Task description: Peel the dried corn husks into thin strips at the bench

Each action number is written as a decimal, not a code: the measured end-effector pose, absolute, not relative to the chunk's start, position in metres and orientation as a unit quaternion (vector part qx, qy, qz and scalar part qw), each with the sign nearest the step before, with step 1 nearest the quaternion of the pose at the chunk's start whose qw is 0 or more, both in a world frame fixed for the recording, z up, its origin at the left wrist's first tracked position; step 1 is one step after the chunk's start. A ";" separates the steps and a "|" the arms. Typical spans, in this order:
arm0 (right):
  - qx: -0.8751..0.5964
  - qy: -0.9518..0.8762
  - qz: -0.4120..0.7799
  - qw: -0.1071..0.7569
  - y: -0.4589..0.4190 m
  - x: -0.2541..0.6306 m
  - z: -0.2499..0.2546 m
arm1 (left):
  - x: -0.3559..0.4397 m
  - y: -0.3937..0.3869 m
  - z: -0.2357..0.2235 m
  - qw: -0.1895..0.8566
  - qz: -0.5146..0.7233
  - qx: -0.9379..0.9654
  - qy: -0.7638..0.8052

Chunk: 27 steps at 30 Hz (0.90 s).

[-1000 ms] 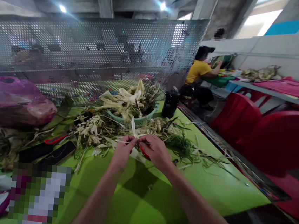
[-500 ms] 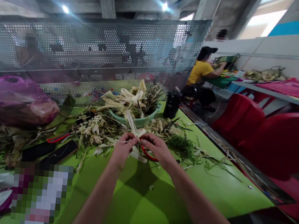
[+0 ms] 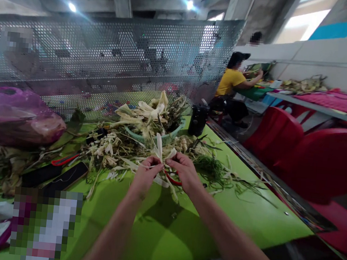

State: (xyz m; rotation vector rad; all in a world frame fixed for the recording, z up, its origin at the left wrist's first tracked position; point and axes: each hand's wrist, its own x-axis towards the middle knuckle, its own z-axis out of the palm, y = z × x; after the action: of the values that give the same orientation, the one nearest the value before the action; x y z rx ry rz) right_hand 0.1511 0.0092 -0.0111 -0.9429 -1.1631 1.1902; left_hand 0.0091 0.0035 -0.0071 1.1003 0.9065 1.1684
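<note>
Above the green table [image 3: 138,241], both hands pinch pale dried husk strips [image 3: 158,147] that fan upward between them. My left hand [image 3: 148,171] is closed on the left part of the strips, with a thin strand sticking out by its fingers. My right hand [image 3: 182,169] grips the right part between thumb and fingers. A red curved handle [image 3: 173,180], perhaps of scissors, shows just under my right hand; whether the hand touches it I cannot tell. Just beyond stands a green basket [image 3: 139,136] heaped with dried husks [image 3: 150,113].
At left lie a purple plastic bag [image 3: 18,117], a red cutter [image 3: 64,160] and a dark phone [image 3: 67,179]. A black container [image 3: 198,120] stands right of the basket, near green strands [image 3: 209,168]. Red chairs [image 3: 326,165] line the right; a person in yellow [image 3: 231,82] sits beyond.
The husk strips between my hands have turned more upright and spread apart. My fingertips have moved slightly away from each other. The view has shifted a little to the right.
</note>
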 end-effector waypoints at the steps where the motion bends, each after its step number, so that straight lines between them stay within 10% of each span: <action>1: -0.407 -0.503 0.506 0.570 0.010 0.152 -0.012 | 0.009 0.003 -0.008 0.604 0.504 0.476 0.392; 10: -0.497 -0.661 0.171 0.536 0.009 0.168 0.001 | 0.006 0.010 -0.014 0.512 0.488 0.564 0.426; 27: -0.464 -0.676 0.134 0.556 -0.002 0.158 0.011 | -0.001 0.008 -0.010 0.682 0.517 0.349 0.382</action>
State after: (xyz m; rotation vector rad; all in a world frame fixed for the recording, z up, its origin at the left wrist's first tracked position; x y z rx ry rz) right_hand 0.1580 -0.0018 0.0109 -1.0944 -1.5968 0.3163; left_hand -0.0014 0.0080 -0.0104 0.7831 0.8563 1.1592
